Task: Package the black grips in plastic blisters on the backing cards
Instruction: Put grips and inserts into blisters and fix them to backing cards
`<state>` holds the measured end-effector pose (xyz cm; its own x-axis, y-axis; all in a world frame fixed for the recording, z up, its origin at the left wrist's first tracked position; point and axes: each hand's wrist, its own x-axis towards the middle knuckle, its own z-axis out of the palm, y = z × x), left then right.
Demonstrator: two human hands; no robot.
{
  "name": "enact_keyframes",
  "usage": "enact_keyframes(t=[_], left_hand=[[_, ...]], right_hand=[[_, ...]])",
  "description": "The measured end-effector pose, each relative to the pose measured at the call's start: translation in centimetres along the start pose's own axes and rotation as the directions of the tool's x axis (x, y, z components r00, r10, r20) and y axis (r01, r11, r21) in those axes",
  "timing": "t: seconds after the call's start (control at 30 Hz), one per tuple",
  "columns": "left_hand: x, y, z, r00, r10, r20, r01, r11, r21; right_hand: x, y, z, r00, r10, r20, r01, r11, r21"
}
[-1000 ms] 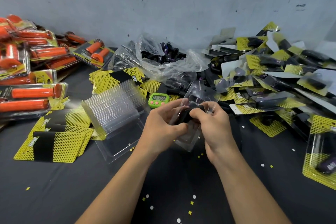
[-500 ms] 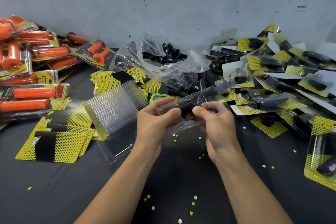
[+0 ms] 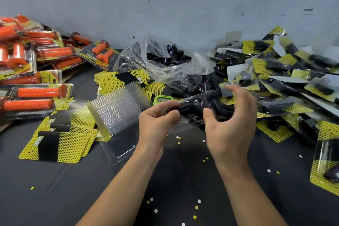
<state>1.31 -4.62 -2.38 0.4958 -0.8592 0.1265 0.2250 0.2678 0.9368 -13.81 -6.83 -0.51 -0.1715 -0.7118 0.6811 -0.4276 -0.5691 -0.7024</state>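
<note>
Left hand [image 3: 157,122] pinches the left end of a clear blister [image 3: 189,122], thumb on top, fingers under. I see the blister held in the air over the table [image 3: 88,192], centre frame, its right end a bit higher. The black grips [image 3: 190,109] sit inside it, with white lettering on one end. I can't count them through the glare.

Right hand [image 3: 231,128] is at the blister's right end, fingers spread wide and loosely curved, gripping nothing I can make out. Its thumb is just beside the grips. I can't tell if it touches, because the hand is blurred.

Around it:
- Backing cards [image 3: 60,146], yellow and black, fanned flat on the table to the left, with more behind.
- Stack of empty blisters [image 3: 119,104] lying on its side between those cards and the left hand.
- Green timer [image 3: 163,99] just behind the left hand, partly hidden. The digits are not readable.
- Clear bag [image 3: 161,55] with loose dark grips in it, against the wall [image 3: 165,2].
- Orange-grip packs [image 3: 34,71] piled far left.
- Finished packs [image 3: 293,82] with dark grips heaped on the right, one near the right edge.
- Small white and yellow punch-outs [image 3: 180,138] scattered on the table.
</note>
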Motion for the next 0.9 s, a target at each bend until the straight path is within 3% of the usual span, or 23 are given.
enact_keyframes(t=[0.07,0.13,0.23,0.4,0.5,0.6,0.67,0.73,0.77,0.9], left_hand=[[-0.2,0.0,0.0,0.999,0.008,0.031,-0.01,0.999,0.045],[-0.3,-0.3,0.0,0.997,-0.026,0.078,0.021,0.997,0.07],[0.0,-0.4,-0.3,0.988,-0.13,0.085,0.129,0.991,0.022],[0.0,-0.1,-0.4,0.976,-0.198,0.094,0.201,0.979,-0.028],[0.3,0.1,-0.3,0.972,-0.231,0.029,0.233,0.969,-0.084],[0.5,0.2,-0.4,0.972,-0.231,-0.031,0.231,0.973,-0.018],[0.6,0.2,-0.5,0.978,-0.209,-0.028,0.21,0.977,0.036],[0.6,0.2,-0.6,0.978,-0.21,-0.002,0.21,0.975,0.071],[0.6,0.2,-0.6,0.975,-0.222,0.008,0.22,0.972,0.08],[0.6,0.1,-0.5,0.953,-0.302,0.035,0.298,0.95,0.089]], right_hand=[[-0.6,-0.5,0.5,0.977,-0.159,0.139,0.183,0.965,-0.187],[-1.4,-0.9,1.3,0.947,-0.141,0.289,0.22,0.94,-0.262],[-1.5,-0.9,1.4,0.911,-0.072,0.407,0.189,0.948,-0.256],[-1.5,-0.7,1.5,0.874,-0.134,0.468,0.266,0.937,-0.227],[-1.2,-0.8,1.3,0.937,-0.154,0.313,0.166,0.986,-0.012],[-0.4,-0.5,0.9,0.996,0.042,0.08,-0.059,0.973,0.223],[0.4,0.0,0.6,0.959,0.275,0.071,-0.279,0.864,0.42],[1.0,0.3,0.1,0.903,0.403,0.145,-0.41,0.716,0.565],[1.2,0.4,-0.1,0.906,0.39,0.166,-0.411,0.712,0.569],[0.8,0.4,-0.2,0.942,0.098,0.32,-0.218,0.905,0.364]])
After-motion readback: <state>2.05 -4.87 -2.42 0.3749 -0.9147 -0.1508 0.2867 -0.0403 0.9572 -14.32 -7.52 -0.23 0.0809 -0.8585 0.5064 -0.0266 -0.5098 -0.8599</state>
